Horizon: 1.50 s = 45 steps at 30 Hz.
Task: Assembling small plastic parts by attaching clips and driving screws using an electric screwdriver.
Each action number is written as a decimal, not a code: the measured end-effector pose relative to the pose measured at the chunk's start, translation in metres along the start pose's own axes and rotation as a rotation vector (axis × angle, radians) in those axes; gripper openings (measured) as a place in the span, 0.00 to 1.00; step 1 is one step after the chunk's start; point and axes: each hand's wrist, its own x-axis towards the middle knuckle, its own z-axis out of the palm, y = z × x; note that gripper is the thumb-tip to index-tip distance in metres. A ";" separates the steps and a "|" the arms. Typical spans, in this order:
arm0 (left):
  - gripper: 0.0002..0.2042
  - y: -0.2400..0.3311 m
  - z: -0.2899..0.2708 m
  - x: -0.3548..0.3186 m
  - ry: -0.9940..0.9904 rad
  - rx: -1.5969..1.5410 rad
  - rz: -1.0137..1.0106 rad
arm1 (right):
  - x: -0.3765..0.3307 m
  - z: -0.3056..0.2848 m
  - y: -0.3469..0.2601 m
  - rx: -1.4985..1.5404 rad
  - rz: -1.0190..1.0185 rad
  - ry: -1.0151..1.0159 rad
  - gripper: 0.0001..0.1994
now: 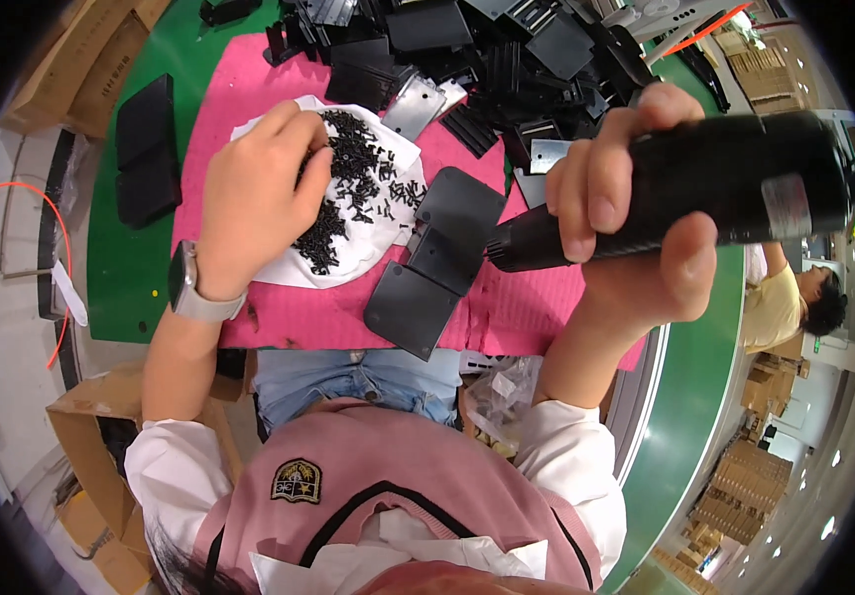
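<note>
My right hand [636, 188] is wrapped round a thick black electric screwdriver [735, 183], held almost level over the right of the pink sheet. Its ribbed nose points left, close to a black two-part plastic plate [457, 228] lying slanted on the sheet; whether they touch I cannot tell. My left hand [264, 183], a watch at its wrist, rests over a heap of small black screws [358, 159] on a white sheet [358, 258]. Its fingers are bent and drawn together at the screws' edge; the fingertips are hidden, so anything pinched there is out of sight.
Black plastic parts and metal plates [413, 107] lie piled at the far side. Another black plate [147, 149] sits left on the green table [115, 288]. Cardboard boxes [90, 397] stand at the left. Another person [785, 297] is off to the right.
</note>
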 end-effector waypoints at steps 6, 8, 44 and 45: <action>0.03 0.002 -0.001 -0.004 0.002 -0.066 -0.018 | -0.016 -0.026 0.019 0.328 -0.186 -0.166 0.35; 0.04 0.005 0.003 -0.004 0.037 -0.088 0.012 | -0.016 -0.031 0.015 0.345 -0.228 -0.180 0.32; 0.18 0.040 0.008 -0.019 -0.241 -0.532 -0.053 | -0.030 -0.007 0.019 0.219 -0.241 -0.062 0.20; 0.18 0.038 0.008 -0.018 -0.335 -0.505 -0.100 | -0.030 -0.006 0.020 0.199 -0.238 -0.091 0.20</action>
